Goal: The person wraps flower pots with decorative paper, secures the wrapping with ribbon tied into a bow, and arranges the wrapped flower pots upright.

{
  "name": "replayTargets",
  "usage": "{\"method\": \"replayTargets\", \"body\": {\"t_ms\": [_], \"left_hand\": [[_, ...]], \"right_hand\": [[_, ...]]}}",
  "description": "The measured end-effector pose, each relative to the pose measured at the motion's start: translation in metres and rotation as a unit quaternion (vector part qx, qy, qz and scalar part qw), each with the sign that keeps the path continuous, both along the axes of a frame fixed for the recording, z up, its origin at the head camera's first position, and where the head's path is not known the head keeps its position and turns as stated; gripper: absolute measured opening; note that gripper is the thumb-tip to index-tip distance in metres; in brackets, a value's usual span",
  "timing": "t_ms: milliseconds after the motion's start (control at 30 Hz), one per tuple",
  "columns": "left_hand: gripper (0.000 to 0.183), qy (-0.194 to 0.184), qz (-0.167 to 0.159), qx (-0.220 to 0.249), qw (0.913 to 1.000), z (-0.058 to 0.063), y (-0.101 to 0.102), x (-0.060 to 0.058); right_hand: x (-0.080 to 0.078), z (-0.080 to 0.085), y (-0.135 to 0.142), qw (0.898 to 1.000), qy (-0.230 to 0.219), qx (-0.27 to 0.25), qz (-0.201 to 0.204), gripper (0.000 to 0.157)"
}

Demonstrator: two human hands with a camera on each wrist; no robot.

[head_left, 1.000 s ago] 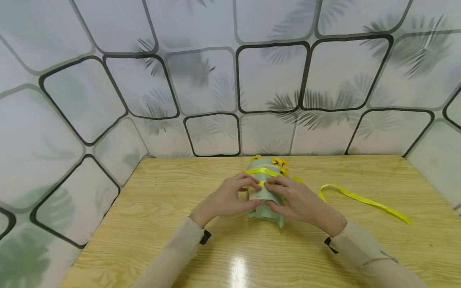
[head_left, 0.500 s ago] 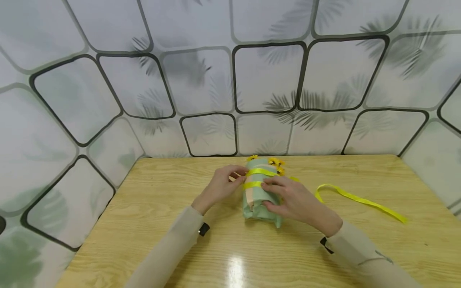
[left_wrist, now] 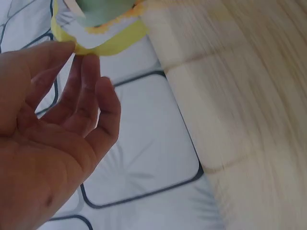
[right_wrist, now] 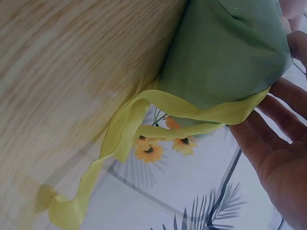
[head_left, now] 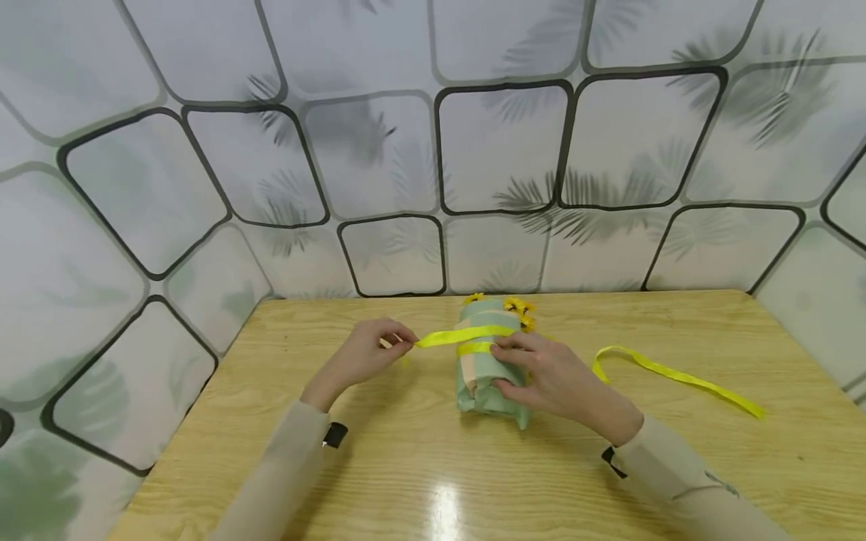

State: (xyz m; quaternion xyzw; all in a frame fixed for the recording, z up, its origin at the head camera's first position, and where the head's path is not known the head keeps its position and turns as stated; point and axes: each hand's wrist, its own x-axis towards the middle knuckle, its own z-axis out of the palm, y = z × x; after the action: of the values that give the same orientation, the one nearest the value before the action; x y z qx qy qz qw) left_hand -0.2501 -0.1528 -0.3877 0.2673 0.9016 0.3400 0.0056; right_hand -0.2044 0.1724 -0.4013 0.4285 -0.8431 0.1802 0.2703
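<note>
A small bouquet [head_left: 494,383] in pale green wrapping lies on the table, with small yellow-orange flowers [head_left: 517,305] at its far end. Yellow ribbon [head_left: 440,338] goes across the wrapping in two bands. My left hand [head_left: 361,352], off to the left of the bouquet, pinches the upper band between thumb and fingers and holds it taut. In the left wrist view the ribbon [left_wrist: 115,45] continues past those fingertips. My right hand [head_left: 558,379] grips the bouquet's right side, fingertips on the lower band. In the right wrist view, ribbon [right_wrist: 211,110] passes under its fingers [right_wrist: 249,134].
A long loose tail of yellow ribbon [head_left: 683,376] lies on the wooden table [head_left: 433,466] to the right. A patterned fabric wall [head_left: 507,150] stands behind the table and along its left side.
My left hand has left the front of the bouquet, taken hold of the upper ribbon band at its left side and drawn it out leftward. The right hand stays on the bouquet.
</note>
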Motion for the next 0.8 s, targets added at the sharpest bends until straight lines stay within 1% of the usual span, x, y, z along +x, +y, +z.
{"method": "replayTargets", "body": {"t_ms": [67, 167, 300, 533, 633, 733, 800], "left_hand": [[0.014, -0.011, -0.007, -0.010, 0.9999, 0.002, -0.010, 0.004], [0.014, -0.022, -0.017, -0.023, 0.9994, 0.002, -0.023, 0.008], [0.014, -0.026, -0.012, -0.044, 0.9986, 0.002, -0.037, 0.010], [0.014, -0.019, 0.016, -0.074, 0.9969, 0.001, -0.055, 0.011], [0.015, -0.008, 0.028, -0.095, 0.9951, 0.002, -0.059, 0.010], [0.017, 0.006, 0.050, -0.128, 0.9905, 0.004, -0.060, 0.010], [0.019, 0.014, 0.063, -0.151, 0.9865, 0.006, -0.057, 0.011]], "right_hand": [[0.000, 0.000, 0.000, 1.000, 0.003, 0.001, -0.001, 0.045], [0.000, -0.001, 0.001, 1.000, 0.007, 0.000, -0.004, 0.045], [-0.001, -0.001, 0.001, 1.000, 0.008, -0.004, 0.000, 0.046], [-0.001, -0.003, 0.001, 1.000, 0.007, -0.011, 0.008, 0.047], [-0.001, -0.004, 0.000, 1.000, 0.009, -0.013, 0.011, 0.047], [-0.001, -0.004, 0.000, 1.000, 0.010, -0.014, 0.012, 0.047], [-0.001, -0.003, 0.000, 1.000, 0.010, -0.014, 0.013, 0.046]]}}
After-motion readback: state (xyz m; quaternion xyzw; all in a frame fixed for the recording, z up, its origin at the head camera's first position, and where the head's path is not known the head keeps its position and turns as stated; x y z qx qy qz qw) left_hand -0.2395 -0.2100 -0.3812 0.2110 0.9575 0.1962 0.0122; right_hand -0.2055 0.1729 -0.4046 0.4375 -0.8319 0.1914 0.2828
